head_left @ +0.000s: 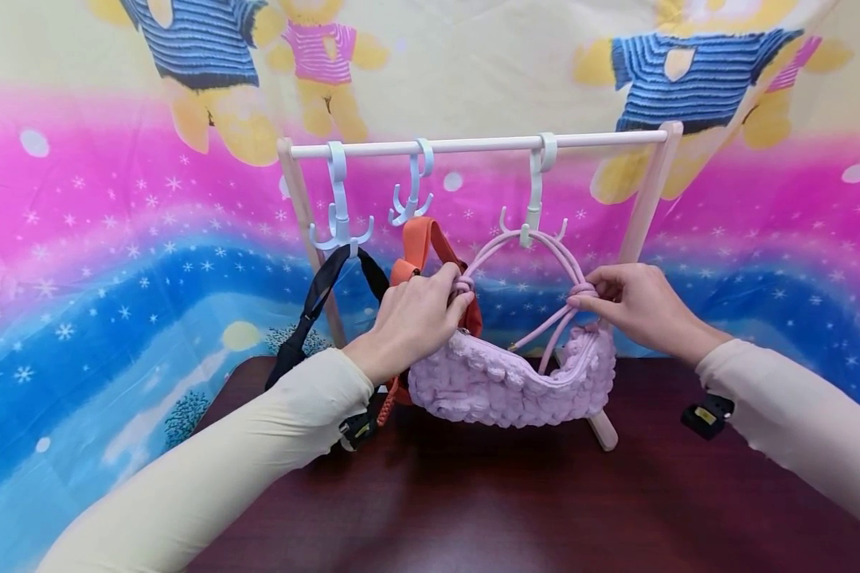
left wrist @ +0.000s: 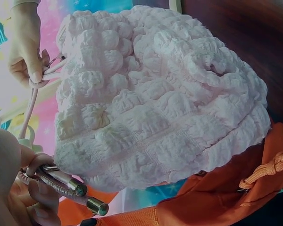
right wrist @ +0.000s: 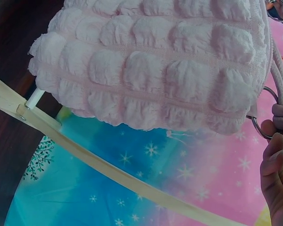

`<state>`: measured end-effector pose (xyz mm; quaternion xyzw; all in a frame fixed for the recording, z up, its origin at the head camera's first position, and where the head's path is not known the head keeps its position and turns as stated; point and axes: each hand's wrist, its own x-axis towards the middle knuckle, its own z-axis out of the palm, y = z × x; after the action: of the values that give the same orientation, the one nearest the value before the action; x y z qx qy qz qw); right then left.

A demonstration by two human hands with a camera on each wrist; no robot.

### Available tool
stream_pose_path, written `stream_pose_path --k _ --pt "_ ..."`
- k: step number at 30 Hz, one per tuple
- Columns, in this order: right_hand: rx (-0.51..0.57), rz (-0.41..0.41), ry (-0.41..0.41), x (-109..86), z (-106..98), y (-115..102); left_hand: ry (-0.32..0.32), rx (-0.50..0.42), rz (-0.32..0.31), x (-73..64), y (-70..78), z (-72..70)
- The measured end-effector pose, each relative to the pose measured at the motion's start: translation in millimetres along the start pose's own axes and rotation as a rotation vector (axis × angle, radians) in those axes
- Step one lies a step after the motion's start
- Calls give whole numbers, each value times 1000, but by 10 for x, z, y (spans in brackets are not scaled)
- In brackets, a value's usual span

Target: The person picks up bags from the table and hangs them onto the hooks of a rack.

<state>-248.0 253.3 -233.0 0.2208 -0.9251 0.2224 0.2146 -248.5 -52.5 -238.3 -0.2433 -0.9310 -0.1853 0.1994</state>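
Note:
A puffy pale pink handbag [head_left: 509, 390] hangs by its cord strap [head_left: 563, 256] from a white rotating hook [head_left: 535, 191]. My left hand [head_left: 416, 314] pinches the strap's left knot, where metal-tipped cord ends [left wrist: 80, 188] stick out beside the fingers in the left wrist view. On the other side, my right hand [head_left: 638, 306] holds the right knot [right wrist: 282, 113] between thumb and fingers, close to a metal ring [right wrist: 258, 129] on the bag. An orange bag [head_left: 424, 239] hangs behind my left hand, which partly hides it.
The hooks hang on a wooden rack's rail [head_left: 473, 146]. A black strap [head_left: 322, 282] is on the left hook [head_left: 339, 199], and another white hook [head_left: 413, 183] hangs between. The rack stands on a dark wooden table [head_left: 473, 493] before a bear-print cloth [head_left: 115, 223].

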Motion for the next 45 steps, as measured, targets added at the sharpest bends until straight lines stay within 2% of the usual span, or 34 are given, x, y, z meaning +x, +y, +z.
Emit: stream_pose_path --k 6,13,25,37,45 --pt "4 10 -14 1 10 13 -9 -9 -6 1 4 25" --pt "8 61 -18 2 36 10 -13 8 -12 2 -1 46" --pt "24 84 -29 -14 70 38 -20 22 -8 -11 -5 89" --pt "25 18 -17 -53 104 82 -19 24 0 -32 7 140" --pt "35 15 -29 -41 136 97 -29 11 0 -41 19 182"
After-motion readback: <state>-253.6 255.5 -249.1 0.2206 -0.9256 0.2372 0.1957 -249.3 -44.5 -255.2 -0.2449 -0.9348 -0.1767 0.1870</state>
